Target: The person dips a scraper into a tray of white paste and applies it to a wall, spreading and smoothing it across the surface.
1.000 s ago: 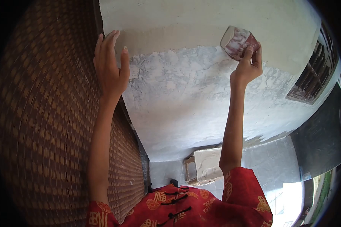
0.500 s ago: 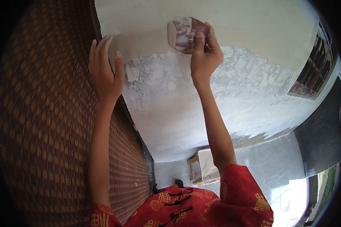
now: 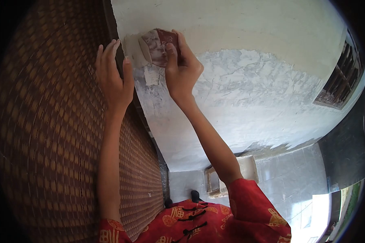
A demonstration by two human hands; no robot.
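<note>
The patchy pale wall (image 3: 247,109) spreads from centre to upper right; the brown woven panel (image 3: 48,121) fills the left. At upper left, the left hand (image 3: 114,83) has thumb and fingers apart, though contact with the panel is hard to judge. Near upper centre, the right hand (image 3: 183,73) clamps the white-smeared reddish spreader (image 3: 153,46).

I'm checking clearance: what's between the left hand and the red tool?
Only a strip of wall shows between left hand and red tool in the head view.
</note>
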